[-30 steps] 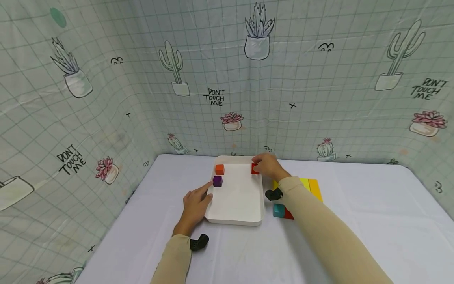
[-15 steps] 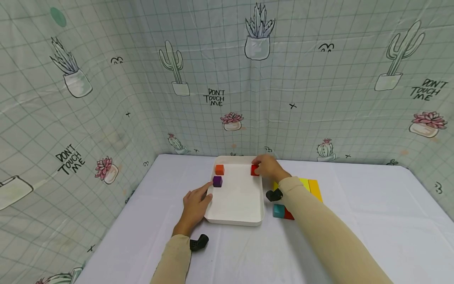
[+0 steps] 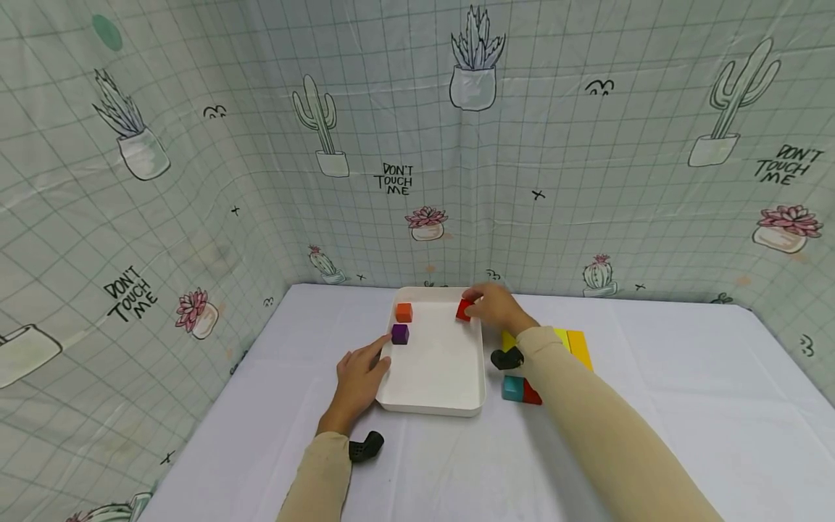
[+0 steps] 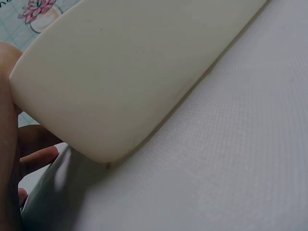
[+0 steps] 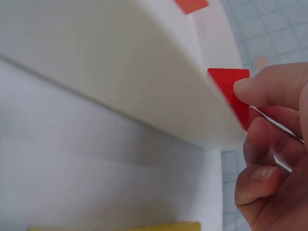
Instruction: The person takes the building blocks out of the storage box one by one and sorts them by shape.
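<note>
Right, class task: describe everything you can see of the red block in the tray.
The red block is a small, plain cube with flat faces and sharp edges, solid red, matt, material unclear. It sits at the far right corner of the white tray, tilted slightly rather than square to the rim. The right hand pinches it, with a fingertip on its side. Whether it rests on the tray floor or is lifted cannot be told.
</note>
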Tool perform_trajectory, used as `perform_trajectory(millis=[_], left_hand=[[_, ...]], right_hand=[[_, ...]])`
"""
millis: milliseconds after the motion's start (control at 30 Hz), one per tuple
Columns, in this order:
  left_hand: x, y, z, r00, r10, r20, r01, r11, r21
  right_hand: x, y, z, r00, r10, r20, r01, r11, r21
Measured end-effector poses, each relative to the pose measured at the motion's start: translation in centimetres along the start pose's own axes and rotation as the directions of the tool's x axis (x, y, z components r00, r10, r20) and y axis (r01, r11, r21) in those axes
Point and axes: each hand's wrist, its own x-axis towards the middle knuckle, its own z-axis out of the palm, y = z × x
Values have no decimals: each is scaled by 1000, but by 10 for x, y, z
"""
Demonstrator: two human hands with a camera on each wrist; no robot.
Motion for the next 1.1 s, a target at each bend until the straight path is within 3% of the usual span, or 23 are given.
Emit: perform_trajectory(millis=[267, 900, 1100], left_hand=[[0, 1, 1, 1000, -16, 0, 16, 1000, -7], [0, 1, 1, 1000, 8, -8, -8, 1000, -7], [-1, 2, 0, 1000, 15, -5, -15, 1000, -8]], right_hand=[[-1, -11, -5, 998, -61, -35, 63, 996, 55], [-15, -19, -7, 1000, -4, -12, 7, 963, 269], [-20, -14, -6, 1000, 3, -3, -1, 925, 381]])
